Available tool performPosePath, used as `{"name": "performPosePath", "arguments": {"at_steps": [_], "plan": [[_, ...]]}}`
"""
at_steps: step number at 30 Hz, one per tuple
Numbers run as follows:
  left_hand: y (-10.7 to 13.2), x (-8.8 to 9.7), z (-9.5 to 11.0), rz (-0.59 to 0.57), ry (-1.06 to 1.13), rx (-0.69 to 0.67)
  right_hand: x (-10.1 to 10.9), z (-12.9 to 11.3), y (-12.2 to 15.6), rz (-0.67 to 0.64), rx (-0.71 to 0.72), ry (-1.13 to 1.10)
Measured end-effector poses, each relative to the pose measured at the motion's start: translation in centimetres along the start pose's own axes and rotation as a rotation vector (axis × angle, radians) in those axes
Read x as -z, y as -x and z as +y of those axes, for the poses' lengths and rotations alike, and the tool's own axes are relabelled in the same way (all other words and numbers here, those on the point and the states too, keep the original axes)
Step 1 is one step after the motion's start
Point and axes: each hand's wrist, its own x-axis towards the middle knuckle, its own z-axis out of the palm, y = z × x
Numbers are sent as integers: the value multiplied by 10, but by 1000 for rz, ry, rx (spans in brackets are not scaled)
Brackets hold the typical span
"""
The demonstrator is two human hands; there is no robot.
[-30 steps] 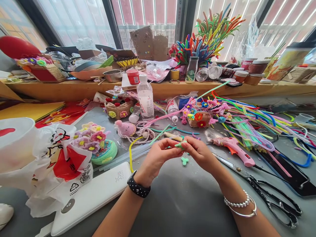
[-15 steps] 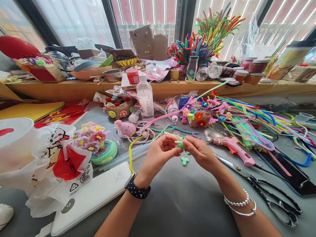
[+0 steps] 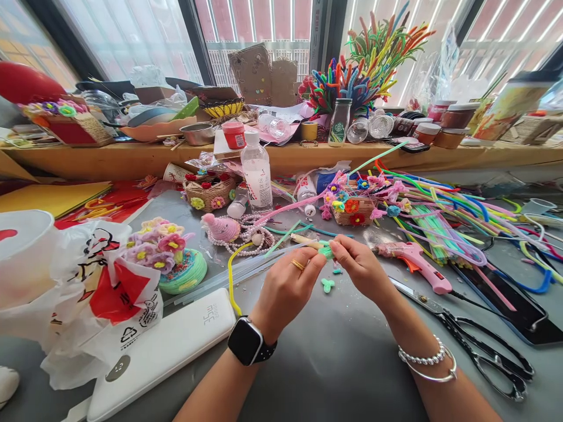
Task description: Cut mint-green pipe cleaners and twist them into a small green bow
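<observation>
My left hand and my right hand meet above the grey table, both pinching a small light green pipe-cleaner piece between their fingertips. The left hand now shows its back, with a gold ring and a black smartwatch on the wrist. Bracelets circle my right wrist. A small green pipe-cleaner flower lies on the table just below the hands. A yellow pipe cleaner curves on the table left of my left hand.
A pink glue gun and black scissors lie to the right, beside a phone and a heap of coloured pipe cleaners. A white power bank, plastic bag and flower basket sit left. A clear bottle stands behind.
My left hand has rolled over so its back and the watch face now show. Both hands stay pinched on the green piece, which sits slightly farther forward.
</observation>
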Motion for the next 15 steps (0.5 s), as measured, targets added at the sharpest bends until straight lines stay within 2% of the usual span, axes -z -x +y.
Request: {"name": "performPosePath", "arguments": {"at_steps": [4, 8, 15], "plan": [[1, 1, 1, -67, -115, -48, -2, -2, 1, 7, -4, -3], [3, 5, 3, -70, -92, -48, -2, -2, 1, 4, -7, -2], [0, 12, 2, -104, 1, -156, 9, -1, -1, -181, 33, 50]]}}
